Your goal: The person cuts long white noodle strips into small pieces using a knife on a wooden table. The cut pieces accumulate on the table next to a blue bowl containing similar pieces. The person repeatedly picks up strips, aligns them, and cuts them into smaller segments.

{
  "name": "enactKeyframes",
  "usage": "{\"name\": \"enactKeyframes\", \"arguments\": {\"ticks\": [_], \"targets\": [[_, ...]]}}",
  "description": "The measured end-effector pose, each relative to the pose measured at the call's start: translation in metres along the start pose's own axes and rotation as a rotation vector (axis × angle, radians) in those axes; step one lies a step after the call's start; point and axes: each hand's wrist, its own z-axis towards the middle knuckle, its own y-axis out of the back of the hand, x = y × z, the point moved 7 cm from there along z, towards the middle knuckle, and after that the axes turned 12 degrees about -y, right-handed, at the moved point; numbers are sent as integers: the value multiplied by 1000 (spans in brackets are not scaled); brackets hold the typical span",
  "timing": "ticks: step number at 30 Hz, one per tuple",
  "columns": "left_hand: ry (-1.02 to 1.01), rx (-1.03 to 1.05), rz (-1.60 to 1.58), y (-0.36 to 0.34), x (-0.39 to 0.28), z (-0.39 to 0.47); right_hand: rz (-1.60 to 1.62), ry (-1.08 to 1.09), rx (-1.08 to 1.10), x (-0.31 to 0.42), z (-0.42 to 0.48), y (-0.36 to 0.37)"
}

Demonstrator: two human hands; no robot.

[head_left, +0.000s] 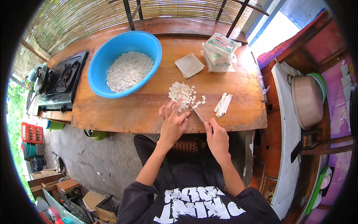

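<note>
My right hand (218,138) grips a knife (198,114) whose thin blade points up and left over the wooden table. Close to the blade tip is my left hand (174,121), fingers spread, fingertips at the edge of a pile of small white square pieces (180,92); whether it pins a strip there is hidden. A few squares lie loose beside the blade. Right of the knife rests a bundle of white strips (223,105). Behind the pile is a stack of thin square sheets (189,65). A blue plastic basin (96,81) at the left holds many more white squares.
Plastic-wrapped packages (221,53) stand at the table's back right. A black gas stove (63,79) adjoins the wooden table (120,117) on the left. Further right, a beige basin (307,102) sits on a white-covered surface. Metal frame legs rise at the back edge.
</note>
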Motion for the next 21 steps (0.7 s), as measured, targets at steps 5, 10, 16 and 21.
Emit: {"name": "enactKeyframes", "arguments": {"ticks": [5, 10, 16, 21], "targets": [[14, -23, -9, 3, 0, -2, 22, 21, -2, 4, -2, 6], [7, -41, -3, 3, 0, -3, 33, 15, 26, 4, -8, 4], [8, -63, -27, 6, 1, -3, 46, 27, 8, 6, -4, 0], [14, -80, -28, 9, 0, -3, 53, 48, 31, 9, -13, 5]]}}
